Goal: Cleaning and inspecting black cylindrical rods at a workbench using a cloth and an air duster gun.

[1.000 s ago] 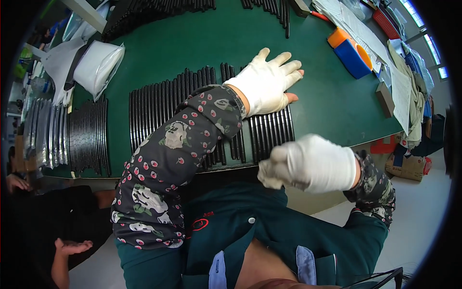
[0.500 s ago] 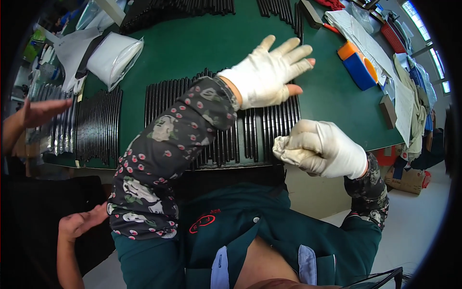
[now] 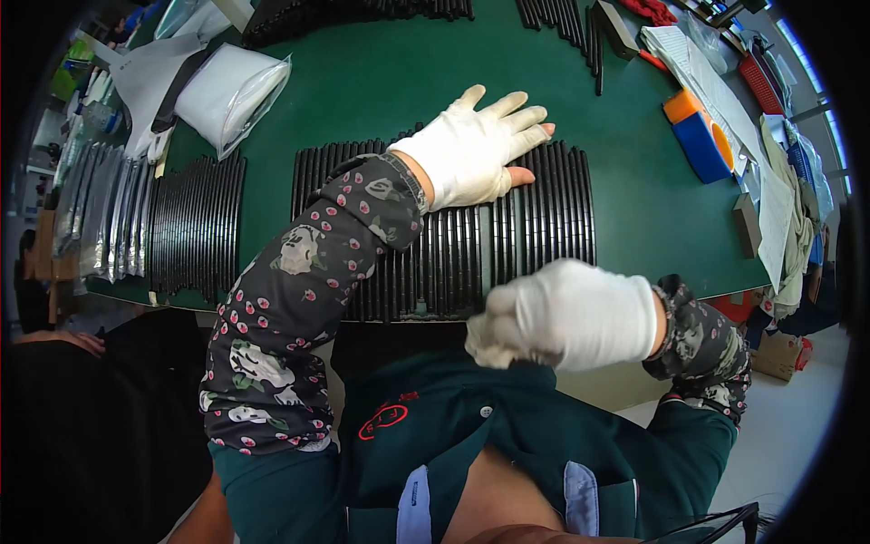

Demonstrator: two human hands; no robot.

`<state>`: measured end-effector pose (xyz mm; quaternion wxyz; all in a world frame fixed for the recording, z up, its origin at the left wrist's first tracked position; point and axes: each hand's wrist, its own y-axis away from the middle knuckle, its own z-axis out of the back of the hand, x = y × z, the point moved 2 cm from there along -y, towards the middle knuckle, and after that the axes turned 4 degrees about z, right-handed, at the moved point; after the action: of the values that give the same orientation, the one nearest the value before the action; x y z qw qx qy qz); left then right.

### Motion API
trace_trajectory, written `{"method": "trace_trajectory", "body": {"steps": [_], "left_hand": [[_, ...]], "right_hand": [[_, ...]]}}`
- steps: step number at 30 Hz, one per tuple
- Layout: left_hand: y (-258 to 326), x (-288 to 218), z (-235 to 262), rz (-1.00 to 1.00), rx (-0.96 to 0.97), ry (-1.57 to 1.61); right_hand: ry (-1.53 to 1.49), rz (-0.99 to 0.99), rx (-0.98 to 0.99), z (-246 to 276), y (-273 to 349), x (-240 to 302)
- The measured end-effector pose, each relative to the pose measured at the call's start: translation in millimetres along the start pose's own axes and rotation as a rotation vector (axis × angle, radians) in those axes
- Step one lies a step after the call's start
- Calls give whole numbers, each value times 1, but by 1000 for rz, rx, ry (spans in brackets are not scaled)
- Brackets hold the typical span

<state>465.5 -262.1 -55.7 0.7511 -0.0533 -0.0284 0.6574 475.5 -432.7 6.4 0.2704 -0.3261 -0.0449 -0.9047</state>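
A row of thin black rods (image 3: 557, 208) lies side by side on the green table, their near ends at its front edge. My left hand (image 3: 476, 150), in a white glove with bare thumb and one bare fingertip, is spread open across the far part of the row. Nearer to me, my gloved right hand (image 3: 571, 313) is closed round a crumpled off-white cloth (image 3: 491, 340), at the table's front edge by the rods' near ends. Motion blurs this hand a little, and it hides what lies under it.
More black rods (image 3: 198, 227) lie at left, beside rods in clear bags (image 3: 118, 213). A white bagged packet (image 3: 227, 95) sits behind them. Rod piles (image 3: 362, 11) line the far side. An orange and blue tape holder (image 3: 702, 145) stands right, near papers (image 3: 725, 109). A person's dark-clothed leg (image 3: 109, 417) is at left.
My left hand has come back and left over the rods. My right hand has moved left and nearer with the cloth. The other person's hands have drawn away from the left, and the view has shifted slightly.
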Motion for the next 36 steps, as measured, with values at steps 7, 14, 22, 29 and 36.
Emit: {"method": "trace_trajectory", "body": {"steps": [7, 14, 22, 29, 36], "left_hand": [[1, -1, 0, -10, -60, -20], [-7, 2, -4, -19, -38, -33], [-8, -2, 0, 13, -2, 6], [-3, -4, 1, 46, -10, 34], [-3, -3, 6, 71, 51, 53]], "right_hand": [[-10, 3, -115, -15, -6, -10], [307, -81, -431, -10, -28, -43], [-115, -59, -242, -3, -36, -12], [86, 71, 62, -25, -27, 18], [2, 22, 146, -20, -41, 14]]}}
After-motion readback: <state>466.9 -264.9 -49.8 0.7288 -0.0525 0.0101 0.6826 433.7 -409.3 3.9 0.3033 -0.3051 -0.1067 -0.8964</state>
